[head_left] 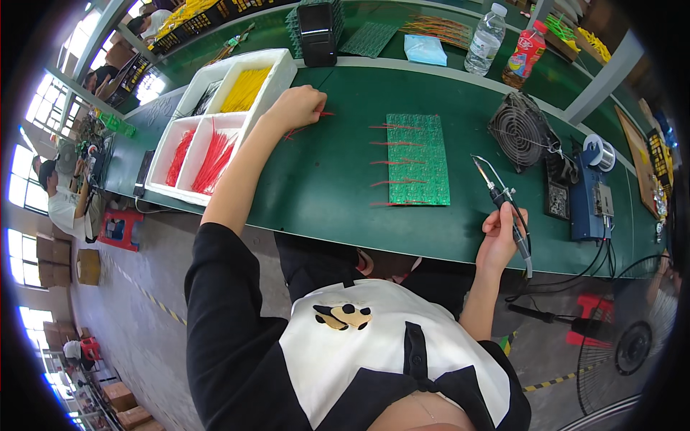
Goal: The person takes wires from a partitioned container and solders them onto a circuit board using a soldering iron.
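We are resting our left hand [296, 108] on the green bench top [323, 179], fingers curled narrow around a few thin red wires [309, 122], just right of the white foam tray [280, 72] holding 2 compartments of red wires and 1 of yellow. Our right hand [501, 237] is gripping a black pen-shaped soldering iron [503, 201] at the near edge, tip pointing far-left. Between both hands, a green rectangular circuit board [417, 158] is lying flat, with 5 red wire ends sticking out leftward. A small grey fan [519, 131] is standing right of it.
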{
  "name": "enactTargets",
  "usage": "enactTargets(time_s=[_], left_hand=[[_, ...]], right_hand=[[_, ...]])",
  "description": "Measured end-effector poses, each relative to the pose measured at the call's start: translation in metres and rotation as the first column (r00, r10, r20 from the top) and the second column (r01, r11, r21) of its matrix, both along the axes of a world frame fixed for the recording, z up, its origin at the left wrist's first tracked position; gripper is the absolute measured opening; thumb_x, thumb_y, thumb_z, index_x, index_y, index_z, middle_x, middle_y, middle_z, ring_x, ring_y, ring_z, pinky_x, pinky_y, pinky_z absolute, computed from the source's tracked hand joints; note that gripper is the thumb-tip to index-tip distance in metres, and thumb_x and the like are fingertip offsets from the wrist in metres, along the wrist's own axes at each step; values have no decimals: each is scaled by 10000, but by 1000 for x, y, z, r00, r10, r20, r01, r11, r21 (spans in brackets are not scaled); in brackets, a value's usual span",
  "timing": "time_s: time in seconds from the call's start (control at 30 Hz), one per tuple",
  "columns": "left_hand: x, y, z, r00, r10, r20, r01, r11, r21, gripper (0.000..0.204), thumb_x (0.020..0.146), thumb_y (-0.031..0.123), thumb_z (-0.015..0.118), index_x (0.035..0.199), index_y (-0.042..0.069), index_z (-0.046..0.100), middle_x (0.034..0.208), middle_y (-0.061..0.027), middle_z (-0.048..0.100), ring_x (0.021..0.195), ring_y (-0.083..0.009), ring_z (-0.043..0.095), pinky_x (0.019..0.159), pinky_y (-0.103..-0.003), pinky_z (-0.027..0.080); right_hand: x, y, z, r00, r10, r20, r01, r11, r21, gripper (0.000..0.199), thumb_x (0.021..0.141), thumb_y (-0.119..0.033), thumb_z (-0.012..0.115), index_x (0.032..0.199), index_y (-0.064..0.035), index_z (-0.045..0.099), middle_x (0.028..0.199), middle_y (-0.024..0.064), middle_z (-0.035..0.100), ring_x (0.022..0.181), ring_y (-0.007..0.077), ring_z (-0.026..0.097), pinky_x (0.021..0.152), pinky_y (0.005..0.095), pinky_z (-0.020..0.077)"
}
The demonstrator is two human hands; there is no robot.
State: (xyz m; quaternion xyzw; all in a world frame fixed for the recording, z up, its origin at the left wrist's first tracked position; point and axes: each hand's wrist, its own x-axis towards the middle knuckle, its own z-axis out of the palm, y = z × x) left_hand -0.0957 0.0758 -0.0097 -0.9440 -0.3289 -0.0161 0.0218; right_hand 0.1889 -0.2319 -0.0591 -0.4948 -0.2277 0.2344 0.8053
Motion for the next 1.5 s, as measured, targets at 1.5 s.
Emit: enactTargets(time_s=[1.5], left_hand=[[-19,-82,-61,393,509,766,-95,851,-517,105,765,42,674,849,-20,663,771,-53,666,734,-104,629,696,-218,488]], right_hand=[[1,1,-1,1000,-11,-4,11,1000,9,119,869,-108,571,826,-52,476,578,49,521,462,82,440,448,201,354]])
